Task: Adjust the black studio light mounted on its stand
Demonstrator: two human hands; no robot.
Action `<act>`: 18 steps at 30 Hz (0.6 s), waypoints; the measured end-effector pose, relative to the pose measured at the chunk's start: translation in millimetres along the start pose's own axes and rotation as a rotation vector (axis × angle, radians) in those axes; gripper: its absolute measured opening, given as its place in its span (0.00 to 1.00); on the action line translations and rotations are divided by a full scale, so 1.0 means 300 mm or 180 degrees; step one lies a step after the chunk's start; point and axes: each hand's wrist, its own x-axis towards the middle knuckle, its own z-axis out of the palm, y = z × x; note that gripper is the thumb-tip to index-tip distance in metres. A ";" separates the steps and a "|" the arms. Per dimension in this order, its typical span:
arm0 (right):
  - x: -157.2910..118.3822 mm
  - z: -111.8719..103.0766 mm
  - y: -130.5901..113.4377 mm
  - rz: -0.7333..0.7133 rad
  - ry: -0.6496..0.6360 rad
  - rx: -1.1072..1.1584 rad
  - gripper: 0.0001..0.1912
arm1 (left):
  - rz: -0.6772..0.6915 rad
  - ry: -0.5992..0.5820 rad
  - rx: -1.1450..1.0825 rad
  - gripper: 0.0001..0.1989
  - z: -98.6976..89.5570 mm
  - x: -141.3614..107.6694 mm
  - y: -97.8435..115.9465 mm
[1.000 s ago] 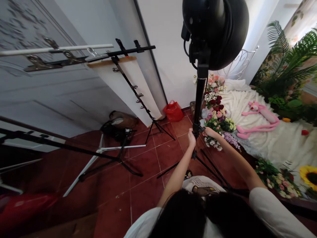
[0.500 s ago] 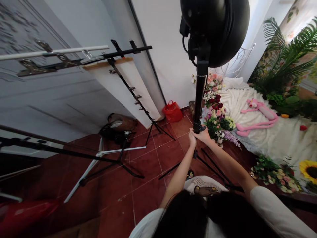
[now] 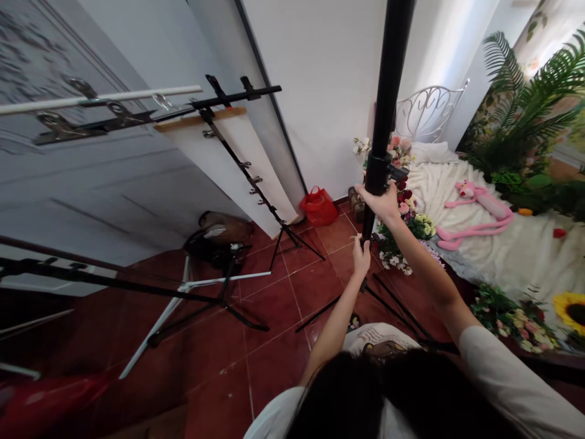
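Observation:
A black light stand (image 3: 388, 79) rises upright in front of me, its pole running out of the top of the view. My right hand (image 3: 384, 202) is closed round the pole just under a thick collar with a knob (image 3: 398, 173). Lower down, my left hand (image 3: 362, 257) wraps the narrower part of the same pole. The stand's legs (image 3: 393, 308) spread over the tiles near my feet. The lamp at its top is out of view.
To the left stand a backdrop stand with clips (image 3: 237, 161), a white stand leg (image 3: 158, 335) and dark bags (image 3: 219, 231). A red bag (image 3: 319, 206) sits by the wall. On the right are flowers (image 3: 406, 213), a bed with a cream blanket (image 3: 525, 256) and a pink plush toy (image 3: 489, 204).
The upper part of the light stand has gone up, taking the lamp out of view. My right hand has risen with the collar, while my left hand stays low on the pole.

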 end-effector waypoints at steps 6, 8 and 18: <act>-0.004 -0.066 -0.066 -0.0348 -0.0443 -0.0251 0.25 | -0.0017 0.0149 -0.0047 0.21 0.017 0.005 0.001; -0.052 -0.119 -0.034 -0.0509 -0.0950 -0.0347 0.30 | 0.0041 0.0163 -0.0024 0.22 0.016 0.004 0.003; -0.392 -0.266 0.357 -0.0497 -0.2003 -0.1500 0.24 | -0.0001 0.0213 -0.0163 0.21 0.012 0.003 0.010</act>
